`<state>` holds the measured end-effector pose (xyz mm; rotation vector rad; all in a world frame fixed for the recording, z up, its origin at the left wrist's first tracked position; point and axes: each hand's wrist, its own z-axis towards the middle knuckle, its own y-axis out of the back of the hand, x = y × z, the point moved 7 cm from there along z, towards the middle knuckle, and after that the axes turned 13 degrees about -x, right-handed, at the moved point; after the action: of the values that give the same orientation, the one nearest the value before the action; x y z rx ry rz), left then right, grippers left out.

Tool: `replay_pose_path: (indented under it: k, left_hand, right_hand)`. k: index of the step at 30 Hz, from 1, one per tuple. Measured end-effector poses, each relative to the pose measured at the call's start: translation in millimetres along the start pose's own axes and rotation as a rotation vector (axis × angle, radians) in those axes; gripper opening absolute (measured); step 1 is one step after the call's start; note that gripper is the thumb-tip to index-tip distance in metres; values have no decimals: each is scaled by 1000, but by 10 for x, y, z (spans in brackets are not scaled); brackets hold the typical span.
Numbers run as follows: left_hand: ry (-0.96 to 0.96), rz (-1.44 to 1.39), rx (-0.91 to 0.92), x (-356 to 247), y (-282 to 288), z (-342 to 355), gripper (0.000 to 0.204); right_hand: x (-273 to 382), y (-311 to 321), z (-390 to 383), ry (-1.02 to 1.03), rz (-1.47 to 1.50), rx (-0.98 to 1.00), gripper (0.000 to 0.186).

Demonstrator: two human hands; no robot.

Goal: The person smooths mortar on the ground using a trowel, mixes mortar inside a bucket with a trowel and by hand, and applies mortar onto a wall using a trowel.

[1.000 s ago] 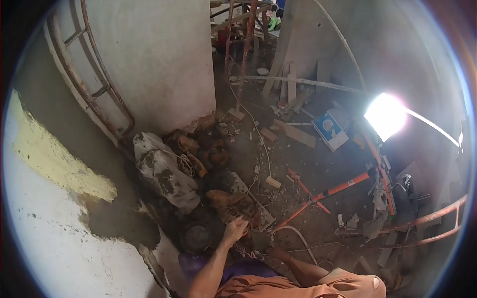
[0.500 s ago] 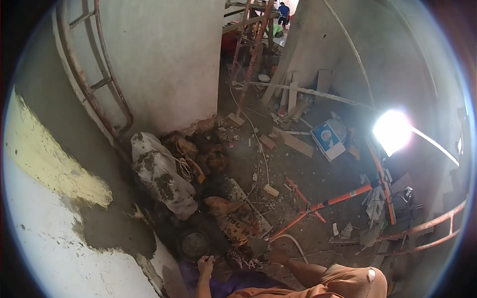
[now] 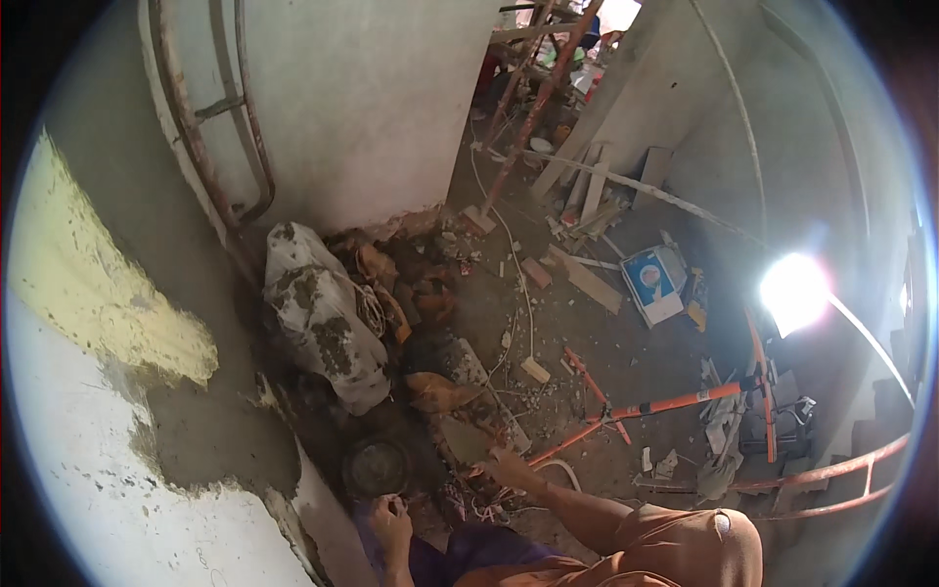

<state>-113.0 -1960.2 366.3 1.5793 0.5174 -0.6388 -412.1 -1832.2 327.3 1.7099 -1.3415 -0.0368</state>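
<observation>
Low in the picture, my left hand [image 3: 390, 523] has its fingers curled just below a dark round bucket [image 3: 377, 468]; whatever lies in the fingers is too small to make out. To its right, my right hand [image 3: 511, 471] is closed at the edge of a flat, greyish trowel-like plate [image 3: 466, 441]. That plate hangs over a printed brown-orange sack [image 3: 442, 391] on the floor. Purple cloth [image 3: 474, 556] lies between my forearms, and my orange-brown sleeve [image 3: 675, 548] covers the upper right arm.
At left stands a wall with wet grey plaster [image 3: 225, 440]. A mortar-stained white sack [image 3: 323, 323] leans near it. An orange tripod stand [image 3: 675, 401] carries a glaring lamp [image 3: 797, 289]. A blue-and-white box [image 3: 653, 284], wooden boards [image 3: 587, 279], a cable and rubble litter the floor.
My right hand has moved up and left, and the flat plate now shows with it. My left hand has shifted slightly left and down. The whole view has tilted.
</observation>
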Motion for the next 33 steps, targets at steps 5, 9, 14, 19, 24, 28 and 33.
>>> replay_pose_path:
  k: [5,9,14,19,24,28,33]
  left_hand:
    - [149,283,-52,654,263,-3,51]
    - [303,149,33,707,50,165,63]
    - [466,-7,-6,1140,-299,511,62]
    - [365,-370,-158,920,-502,1451,58]
    - [256,-491,-172,412,-761,2392,60]
    - [204,-518,-160,210,-1051,2854,66]
    - [203,-477,-216,258,-1204,3088,71]
  right_hand:
    - [891,165,451,335,-107,-273,43]
    - [1474,486,964,484,187,-363,29]
    - [2195,382,1625,513,-37,-364,30]
    - [3025,412,1888,587,-392,-366,36]
    - [3475,310,2350,1107,-457,-676,31]
    - [3378,106,2675,1131,-501,-708,31]
    - [3196,-107,2556,1136,-422,-648,23]
